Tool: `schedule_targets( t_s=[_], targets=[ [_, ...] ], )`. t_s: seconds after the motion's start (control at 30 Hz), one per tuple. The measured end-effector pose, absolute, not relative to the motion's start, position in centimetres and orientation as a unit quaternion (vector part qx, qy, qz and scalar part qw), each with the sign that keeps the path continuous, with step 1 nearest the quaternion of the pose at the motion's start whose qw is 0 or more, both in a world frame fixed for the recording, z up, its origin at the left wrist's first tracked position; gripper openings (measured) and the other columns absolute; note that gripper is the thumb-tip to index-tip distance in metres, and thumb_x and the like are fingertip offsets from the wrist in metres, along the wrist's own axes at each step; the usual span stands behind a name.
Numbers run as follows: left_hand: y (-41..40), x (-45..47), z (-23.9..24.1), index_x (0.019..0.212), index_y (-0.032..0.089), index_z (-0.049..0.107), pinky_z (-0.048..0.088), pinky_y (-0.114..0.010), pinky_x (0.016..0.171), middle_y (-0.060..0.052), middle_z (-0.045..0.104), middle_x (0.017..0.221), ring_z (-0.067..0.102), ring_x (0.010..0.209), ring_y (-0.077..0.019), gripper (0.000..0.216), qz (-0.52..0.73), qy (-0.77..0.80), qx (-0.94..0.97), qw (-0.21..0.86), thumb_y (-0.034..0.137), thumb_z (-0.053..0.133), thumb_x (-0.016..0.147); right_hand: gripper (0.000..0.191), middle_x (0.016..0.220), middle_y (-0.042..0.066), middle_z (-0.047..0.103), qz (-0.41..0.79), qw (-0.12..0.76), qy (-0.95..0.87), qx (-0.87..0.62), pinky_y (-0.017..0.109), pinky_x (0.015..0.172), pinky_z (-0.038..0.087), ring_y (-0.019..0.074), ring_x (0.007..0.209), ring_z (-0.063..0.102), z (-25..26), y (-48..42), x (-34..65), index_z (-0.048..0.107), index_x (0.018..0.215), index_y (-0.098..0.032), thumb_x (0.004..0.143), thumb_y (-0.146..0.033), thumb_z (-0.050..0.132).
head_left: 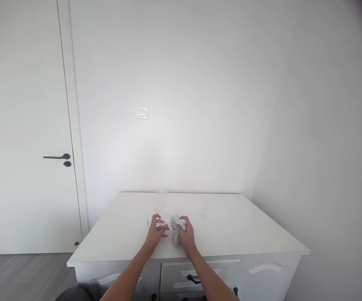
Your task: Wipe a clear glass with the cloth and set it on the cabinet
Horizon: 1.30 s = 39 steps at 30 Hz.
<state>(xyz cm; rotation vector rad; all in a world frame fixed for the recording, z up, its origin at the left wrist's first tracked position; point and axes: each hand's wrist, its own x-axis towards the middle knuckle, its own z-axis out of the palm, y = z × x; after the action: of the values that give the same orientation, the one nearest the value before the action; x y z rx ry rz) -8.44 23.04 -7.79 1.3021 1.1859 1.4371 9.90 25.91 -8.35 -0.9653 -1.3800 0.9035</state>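
Observation:
Over the front middle of the white cabinet top, my left hand (158, 232) has its fingers curled around a clear, see-through piece (167, 222) that looks like a small glass; its full outline is hard to make out. Close by on the right, my right hand (187, 234) grips a crumpled light grey cloth (176, 235). The cloth touches the right end of the clear piece, and part of it hangs down toward the cabinet top. Behind my left hand stands another transparent object (160, 201), faint against the white surface.
The white cabinet (231, 234) backs onto a white wall, with dark drawer handles (193, 279) on its front. A faint clear mark or object (204, 212) shows right of the cloth. At left is a closed door with a dark handle (57, 157); a light switch (142, 113) sits above.

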Motion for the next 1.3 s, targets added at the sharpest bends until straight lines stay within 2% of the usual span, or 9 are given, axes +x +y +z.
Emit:
schedule_targets(
  t_s=[0.17,0.3,0.43,0.53,0.63,0.77,0.97,1.2,1.3],
  targets=[
    [23.4,-8.4,-8.0,0.111,0.024,0.057,0.053,-0.026,0.051,0.001,0.066,0.083,0.068,0.062,-0.0169,0.057,0.529,0.483,0.555,0.422,0.066,0.079,0.078,0.073,0.125,0.005,0.074,0.548,0.491,-0.597,-0.319,0.039,0.096,0.052,0.0259,0.107,0.069,-7.4,24.9,10.1,0.051,0.154,-0.033,0.089,-0.058,0.073],
    [23.8,-8.3,-8.4,0.085,0.023,0.053,0.037,-0.022,0.041,0.006,0.052,0.057,0.051,0.047,-0.0132,0.05,0.513,0.513,0.561,0.4,0.071,0.064,0.088,0.093,0.114,0.002,0.076,0.648,0.411,-0.594,-0.242,0.037,0.095,0.05,0.0231,0.099,0.069,-7.3,24.9,10.1,0.043,0.161,-0.032,0.081,-0.05,0.086],
    [23.6,-8.5,-8.4,0.122,0.024,0.059,0.045,-0.023,0.046,-0.009,0.073,0.106,0.065,0.072,-0.0178,0.053,0.511,0.485,0.58,0.41,0.065,0.066,0.089,0.08,0.102,0.003,0.076,0.64,0.504,-0.506,-0.283,0.034,0.086,0.05,0.0215,0.09,0.067,-8.1,26.0,10.0,0.059,0.145,-0.026,0.076,-0.052,0.089],
    [23.5,-8.8,-8.4,0.138,0.029,0.056,0.055,-0.025,0.056,-0.014,0.061,0.147,0.071,0.098,-0.0223,0.071,0.506,0.452,0.599,0.425,0.057,0.081,0.078,0.075,0.093,0.002,0.074,0.648,0.545,-0.44,-0.299,0.033,0.081,0.05,0.0216,0.086,0.067,-8.5,26.5,10.0,0.061,0.139,-0.025,0.077,-0.059,0.086],
    [24.0,-8.8,-8.8,0.122,0.023,0.062,0.053,-0.027,0.052,-0.011,0.074,0.111,0.07,0.077,-0.0201,0.06,0.512,0.466,0.587,0.419,0.066,0.073,0.082,0.074,0.097,0.003,0.076,0.648,0.521,-0.477,-0.284,0.034,0.083,0.051,0.0221,0.087,0.068,-8.4,26.1,9.9,0.064,0.137,-0.025,0.075,-0.056,0.089],
    [24.3,-8.5,-9.2,0.094,0.022,0.058,0.04,-0.025,0.043,0.003,0.054,0.055,0.05,0.044,-0.015,0.056,0.516,0.506,0.563,0.401,0.077,0.048,0.094,0.069,0.112,0.005,0.077,0.607,0.5,-0.552,-0.278,0.037,0.092,0.052,0.0265,0.1,0.069,-8.1,25.6,9.7,0.074,0.123,-0.025,0.061,-0.043,0.099],
    [23.6,-8.6,-8.6,0.139,0.029,0.055,0.041,-0.019,0.043,-0.012,0.07,0.126,0.072,0.098,-0.0245,0.071,0.499,0.472,0.594,0.419,0.062,0.078,0.08,0.069,0.097,0.005,0.075,0.616,0.544,-0.476,-0.314,0.034,0.079,0.052,0.0227,0.086,0.069,-8.3,26.1,10.2,0.062,0.135,-0.024,0.079,-0.059,0.083],
    [23.7,-8.9,-8.2,0.102,0.02,0.062,0.042,-0.024,0.043,0.002,0.062,0.07,0.056,0.045,-0.0121,0.063,0.51,0.483,0.569,0.428,0.08,0.052,0.09,0.071,0.111,0.005,0.077,0.619,0.492,-0.554,-0.262,0.034,0.092,0.05,0.0229,0.097,0.068,-7.7,25.0,9.6,0.07,0.13,-0.024,0.066,-0.041,0.098],
    [23.7,-8.6,-8.4,0.122,0.022,0.06,0.041,-0.022,0.042,0.0,0.064,0.077,0.063,0.051,-0.0148,0.063,0.504,0.481,0.575,0.429,0.076,0.057,0.09,0.067,0.102,0.003,0.075,0.615,0.519,-0.52,-0.286,0.033,0.086,0.05,0.0218,0.091,0.067,-7.9,25.7,9.7,0.068,0.128,-0.026,0.071,-0.052,0.092]
  ],
)
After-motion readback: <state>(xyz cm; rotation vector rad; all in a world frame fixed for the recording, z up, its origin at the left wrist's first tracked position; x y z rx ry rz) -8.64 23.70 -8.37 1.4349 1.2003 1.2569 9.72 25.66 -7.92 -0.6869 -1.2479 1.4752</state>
